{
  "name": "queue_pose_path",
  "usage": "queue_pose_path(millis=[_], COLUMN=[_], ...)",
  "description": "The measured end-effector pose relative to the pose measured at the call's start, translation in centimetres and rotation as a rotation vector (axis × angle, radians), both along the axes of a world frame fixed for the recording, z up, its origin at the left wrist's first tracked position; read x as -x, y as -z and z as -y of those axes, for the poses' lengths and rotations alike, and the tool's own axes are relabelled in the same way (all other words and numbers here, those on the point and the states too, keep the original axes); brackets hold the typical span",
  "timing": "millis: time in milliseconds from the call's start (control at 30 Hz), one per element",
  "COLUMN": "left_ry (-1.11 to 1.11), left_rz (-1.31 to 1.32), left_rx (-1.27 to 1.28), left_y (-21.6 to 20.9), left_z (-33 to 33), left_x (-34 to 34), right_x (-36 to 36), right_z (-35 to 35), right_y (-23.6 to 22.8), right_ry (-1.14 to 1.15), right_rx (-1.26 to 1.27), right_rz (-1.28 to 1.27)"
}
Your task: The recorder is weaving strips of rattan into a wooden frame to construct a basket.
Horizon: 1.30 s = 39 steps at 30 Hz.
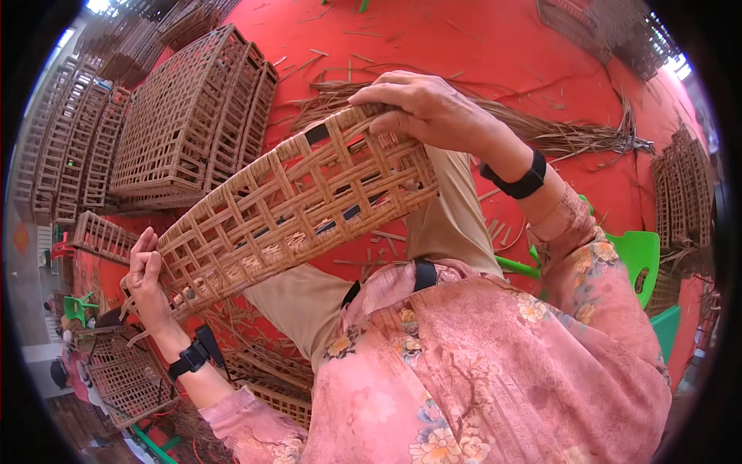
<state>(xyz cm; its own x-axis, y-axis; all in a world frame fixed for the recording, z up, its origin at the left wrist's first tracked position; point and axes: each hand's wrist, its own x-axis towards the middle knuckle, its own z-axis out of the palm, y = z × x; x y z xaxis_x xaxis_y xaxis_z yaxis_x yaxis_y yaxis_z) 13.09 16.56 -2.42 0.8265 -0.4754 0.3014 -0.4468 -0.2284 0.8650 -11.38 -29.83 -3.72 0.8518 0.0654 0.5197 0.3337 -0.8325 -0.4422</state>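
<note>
A shallow rectangular wicker basket with open-weave sides is held tilted above my lap, its long side facing me. My right hand grips the rim at the upper right corner, thumb on one side and fingers over the other. At the lower left end, my left hand closes around the basket's short side; part of its fingers is hidden behind the weave. Loose strand ends stick out beside the left hand. Black bands sit on both of my wrists.
Large woven baskets stand stacked at the left, with more at the right edge. A bundle of long cane strips lies on the red floor ahead. A green plastic chair is by my right side. Another person is at the far left.
</note>
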Motion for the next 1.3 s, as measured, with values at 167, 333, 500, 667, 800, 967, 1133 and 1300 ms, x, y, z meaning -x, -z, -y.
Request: queue_pose_path(millis=[167, 333, 500, 667, 800, 967, 1133, 1300], left_ry=[-0.027, -0.044, -0.036, -0.102, -0.088, -0.051, -0.015, -0.037], left_rz=[-0.004, -0.009, 0.005, 0.026, 0.02, 0.008, 0.004, -0.074], left_rx=[0.025, 0.057, 0.033, -0.015, -0.007, -0.049, -0.077, -0.092], left_y=[0.3, 0.5, 0.5, 0.0, 0.0, -0.3, -0.9, -1.2], left_z=[0.1, 0.2, 0.2, 1.3, 1.3, 0.8, 1.6, 1.6], left_x=[0.1, -0.1, -0.4, 0.3, -0.1, -0.7, -0.7, -1.6], right_x=[-0.7, -1.1, -1.8, -3.7, -4.4, -4.6, -5.5, -5.6], right_z=[-0.8, -1.6, -2.5, -7.9, -7.5, -9.3, -8.0, -8.6], right_y=[-0.2, -0.6, -3.1, -2.2, -1.6, -2.2, -2.1, -5.0], right_ry=[0.012, 0.116, 0.068, 0.098, 0.086, 0.151, 0.038, 0.075], right_rx=[-0.239, -0.335, 0.34, 0.117, 0.179, 0.382, 0.482, 0.045], right_rz=[-0.064, -0.098, 0.019, -0.147, -0.176, -0.214, -0.05, -0.422])
